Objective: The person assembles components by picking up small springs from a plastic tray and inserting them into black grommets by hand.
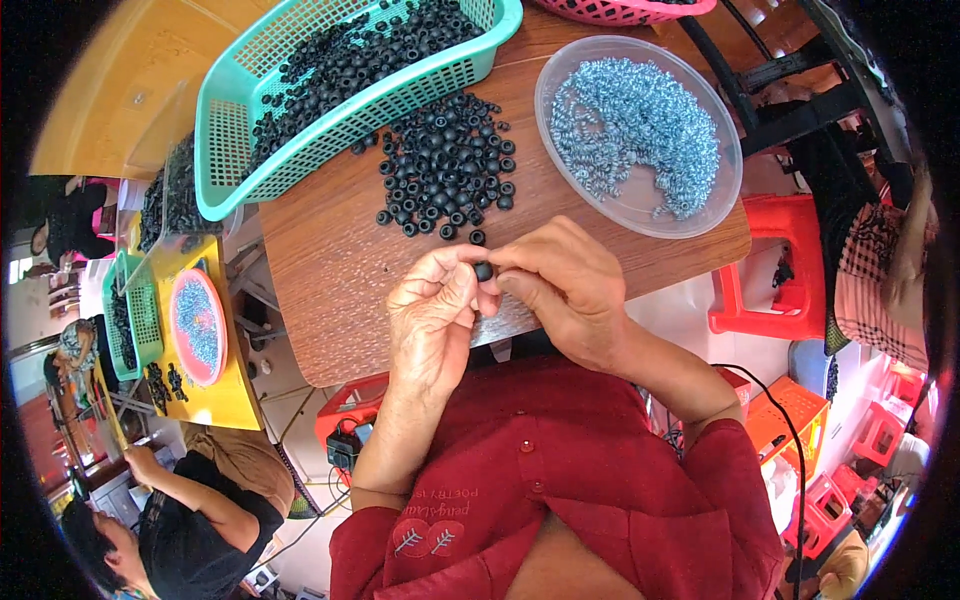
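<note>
Above the near edge of the brown table, my left hand (432, 310) pinches a small black ball-shaped piece (484, 271) between its fingertips. My right hand (565, 285) meets it from the other side, thumb and forefinger closed right beside the piece; whatever they grip is too small or hidden. Just beyond my fingers lies a loose pile of black ball-shaped pieces (445, 165), many with a round hole. To the right, a round clear plastic tray (548, 95) holds a heap of small shiny metal springs (640, 125).
A turquoise basket (208, 150) of black pieces rests at the far left of the wooden table (340, 300). A pink basket (625, 12) is at the far edge. Red stools (785, 265) stand right. Another person (205, 515) sits left by a yellow table (235, 370). A black cable (790, 430) hangs right.
</note>
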A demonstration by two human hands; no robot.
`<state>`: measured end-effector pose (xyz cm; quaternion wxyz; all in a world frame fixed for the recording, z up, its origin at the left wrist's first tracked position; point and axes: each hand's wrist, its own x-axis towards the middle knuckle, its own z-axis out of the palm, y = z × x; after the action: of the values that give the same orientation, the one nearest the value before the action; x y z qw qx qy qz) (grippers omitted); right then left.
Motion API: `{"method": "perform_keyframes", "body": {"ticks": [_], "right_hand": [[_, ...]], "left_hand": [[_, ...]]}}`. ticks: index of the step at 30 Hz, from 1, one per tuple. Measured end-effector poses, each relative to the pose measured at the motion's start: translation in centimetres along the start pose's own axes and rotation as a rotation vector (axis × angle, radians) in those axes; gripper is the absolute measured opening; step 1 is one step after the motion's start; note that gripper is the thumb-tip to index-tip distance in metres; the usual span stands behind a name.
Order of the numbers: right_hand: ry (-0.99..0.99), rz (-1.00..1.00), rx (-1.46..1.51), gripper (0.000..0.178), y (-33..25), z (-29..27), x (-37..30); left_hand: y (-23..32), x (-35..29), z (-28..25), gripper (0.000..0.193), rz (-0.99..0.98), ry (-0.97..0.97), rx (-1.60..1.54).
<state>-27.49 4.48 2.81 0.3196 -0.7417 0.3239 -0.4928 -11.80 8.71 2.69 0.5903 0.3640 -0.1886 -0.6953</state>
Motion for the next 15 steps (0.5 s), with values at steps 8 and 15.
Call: {"method": "perform_keyframes", "body": {"ticks": [8, 15], "right_hand": [[0.027, 0.048, -0.046, 0.015, -0.1, -0.4, 0.1], [0.119, 0.507, 0.423, 0.010, 0.1, 0.3, -1.2]], "left_hand": [[-0.8, -0.2, 1.3, 0.022, 0.069, 0.081, 0.089], [-2.1, -0.6, 2.1, 0.026, 0.305, 0.173, 0.461]]}}
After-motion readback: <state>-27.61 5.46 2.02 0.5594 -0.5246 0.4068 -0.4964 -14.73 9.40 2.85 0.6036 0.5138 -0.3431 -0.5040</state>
